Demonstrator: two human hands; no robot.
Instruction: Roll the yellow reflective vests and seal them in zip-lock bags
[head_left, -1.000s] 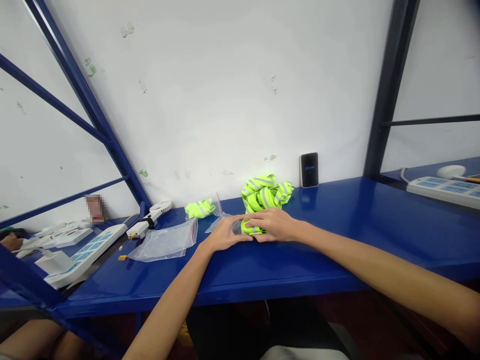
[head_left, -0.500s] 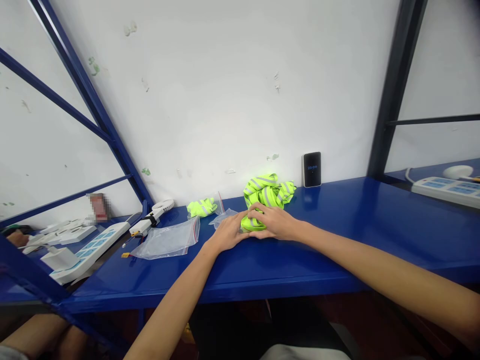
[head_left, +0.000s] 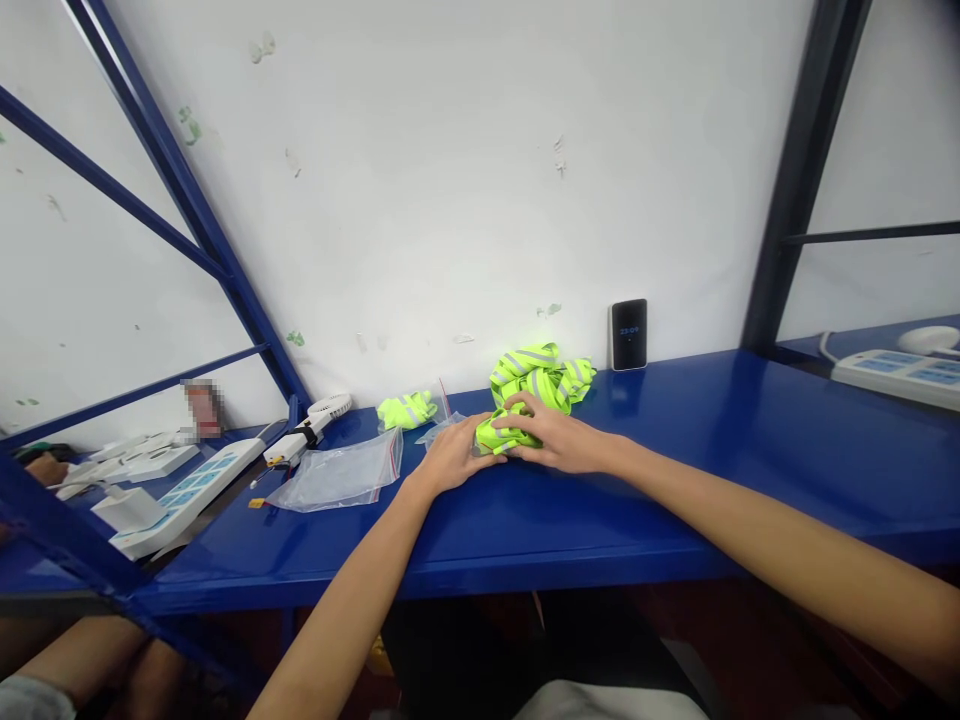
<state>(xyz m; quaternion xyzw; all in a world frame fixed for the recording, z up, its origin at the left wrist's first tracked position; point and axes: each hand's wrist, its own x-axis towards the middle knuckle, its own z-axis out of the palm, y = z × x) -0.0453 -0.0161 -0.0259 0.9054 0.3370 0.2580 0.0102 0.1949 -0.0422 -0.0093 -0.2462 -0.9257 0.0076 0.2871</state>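
Note:
A crumpled neon-yellow reflective strap bundle (head_left: 504, 433) with grey stripes sits between my two hands on the blue table. My left hand (head_left: 452, 456) is curled against its left side, its fingertips partly hidden. From the right, my right hand (head_left: 561, 438) bends its fingers over the bundle and grips it. Clear plastic shows at the bundle's lower left edge; whether it is a bag around it I cannot tell. Right behind lies a larger loose heap of the same reflective strap (head_left: 538, 378). A small clear bag (head_left: 441, 430) lies partly behind my left hand.
Farther left are a bagged reflective strap bundle (head_left: 407, 410), a flat zip bag (head_left: 337, 472), a small white fan (head_left: 328, 405) and a power strip (head_left: 199, 495). A device with a lit clock (head_left: 628, 335) leans on the wall. Blue posts flank the table (head_left: 675, 510); another person's arm shows lower left.
The right fingers have shifted over the strap bundle, and more of it shows between my hands. The view has tilted slightly; the other things lie as before.

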